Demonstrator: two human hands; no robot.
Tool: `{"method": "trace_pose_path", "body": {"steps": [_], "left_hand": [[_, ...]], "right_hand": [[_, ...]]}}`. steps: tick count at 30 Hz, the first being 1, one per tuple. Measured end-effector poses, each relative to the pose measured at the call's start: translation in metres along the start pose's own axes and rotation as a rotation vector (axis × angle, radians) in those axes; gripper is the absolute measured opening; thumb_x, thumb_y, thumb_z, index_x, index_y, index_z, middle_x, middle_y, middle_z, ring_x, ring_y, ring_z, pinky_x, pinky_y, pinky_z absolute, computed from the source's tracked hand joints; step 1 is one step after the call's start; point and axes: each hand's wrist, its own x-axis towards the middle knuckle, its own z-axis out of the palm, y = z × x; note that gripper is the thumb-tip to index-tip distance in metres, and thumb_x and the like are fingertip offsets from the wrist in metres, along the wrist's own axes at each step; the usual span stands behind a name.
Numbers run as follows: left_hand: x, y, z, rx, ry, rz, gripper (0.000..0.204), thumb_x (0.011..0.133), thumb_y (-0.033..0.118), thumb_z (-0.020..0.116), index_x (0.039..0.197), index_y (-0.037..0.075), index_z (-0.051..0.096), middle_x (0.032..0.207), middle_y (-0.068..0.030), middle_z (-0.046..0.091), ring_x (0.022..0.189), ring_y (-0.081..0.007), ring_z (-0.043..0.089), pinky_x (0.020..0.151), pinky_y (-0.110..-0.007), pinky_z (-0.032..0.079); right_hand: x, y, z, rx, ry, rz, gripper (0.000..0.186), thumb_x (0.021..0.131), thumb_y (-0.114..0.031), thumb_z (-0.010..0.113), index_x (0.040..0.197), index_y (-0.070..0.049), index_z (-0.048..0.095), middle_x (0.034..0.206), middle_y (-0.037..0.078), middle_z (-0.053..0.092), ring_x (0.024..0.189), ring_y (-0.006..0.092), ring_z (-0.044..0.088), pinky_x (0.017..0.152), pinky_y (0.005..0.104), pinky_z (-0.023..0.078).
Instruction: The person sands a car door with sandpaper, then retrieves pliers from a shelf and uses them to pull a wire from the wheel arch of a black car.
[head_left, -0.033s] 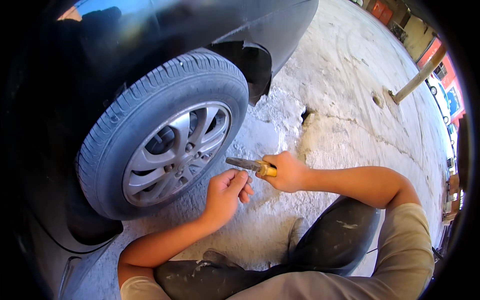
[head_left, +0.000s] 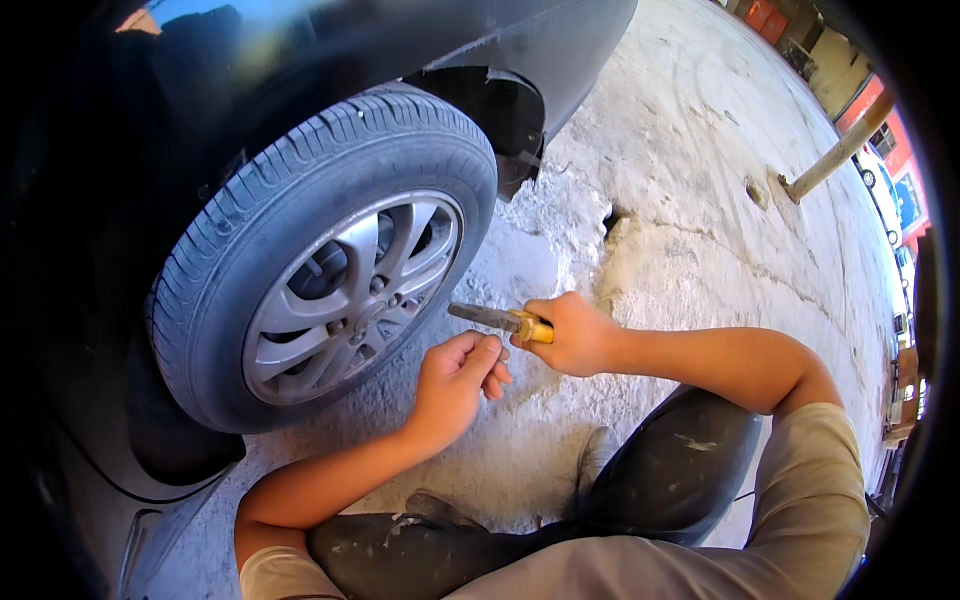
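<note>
My right hand (head_left: 582, 338) is closed around the yellow handles of a pair of pliers (head_left: 485, 316). Their dark, narrow metal jaws point left toward the wheel, apart from it. Just below the jaws, my left hand (head_left: 452, 384) is closed in a pinch, thumb pressed on the index finger. Whatever sits in that pinch is too small or hidden to make out. Beyond both hands stands a car wheel, with a black tyre (head_left: 215, 270) and a silver spoked rim (head_left: 345, 300). Neither hand touches it.
The dark car body (head_left: 330, 50) overhangs the wheel at left and top. Rough, cracked concrete (head_left: 690, 250) spreads to the right, with a small hole beside the wheel. A slanted pole (head_left: 838, 155) stands farther off, near a parked white car (head_left: 880, 200). My bent legs (head_left: 670, 460) are below.
The wheel sits slightly higher in the picture. My right hand and the pliers have shifted slightly up; both hands keep their hold.
</note>
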Motion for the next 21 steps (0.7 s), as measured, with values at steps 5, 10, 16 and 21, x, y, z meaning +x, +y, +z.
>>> {"method": "trace_pose_path", "body": {"steps": [5,10,16,21], "left_hand": [[0.001,-0.035,-0.007,0.100,-0.102,-0.150,0.027,0.104,0.022,0.054,0.098,-0.001,0.067,0.077,-0.0048,0.066,0.061,-0.0091,0.057,0.058,-0.026,0.048],[-0.009,-0.124,-0.040,0.192,-0.228,-0.462,0.021,0.100,0.013,0.056,0.108,-0.004,0.065,0.085,-0.0080,0.071,0.066,-0.0119,0.064,0.059,-0.028,0.051],[-0.004,-0.130,-0.046,0.386,-0.311,-0.421,0.052,0.098,0.019,0.062,0.140,-0.004,0.046,0.107,-0.0173,0.071,0.093,-0.0212,0.069,0.083,-0.034,0.053],[0.004,-0.096,-0.040,1.057,-0.278,0.119,0.067,0.096,0.022,0.066,0.150,-0.002,0.036,0.148,-0.0270,0.046,0.138,-0.0368,0.047,0.113,-0.043,0.038]], "right_hand": [[-0.003,0.002,-0.009,0.058,-0.085,-0.035,0.026,0.090,-0.029,0.070,0.087,-0.004,0.062,0.072,0.021,0.064,0.070,0.0415,0.064,0.063,0.0457,0.049],[-0.003,0.020,-0.004,-0.224,-0.526,-0.112,0.028,0.089,-0.033,0.070,0.090,-0.005,0.064,0.076,0.018,0.067,0.076,0.0415,0.065,0.068,0.0493,0.049],[-0.008,0.076,-0.004,-0.410,-0.751,-0.012,0.034,0.088,-0.032,0.068,0.104,-0.003,0.070,0.092,0.022,0.071,0.089,0.0423,0.067,0.078,0.0499,0.052],[-0.008,0.169,-0.016,-0.497,-0.715,0.188,0.024,0.079,-0.015,0.062,0.097,-0.001,0.071,0.093,0.022,0.071,0.091,0.0412,0.068,0.079,0.0490,0.053]]}}
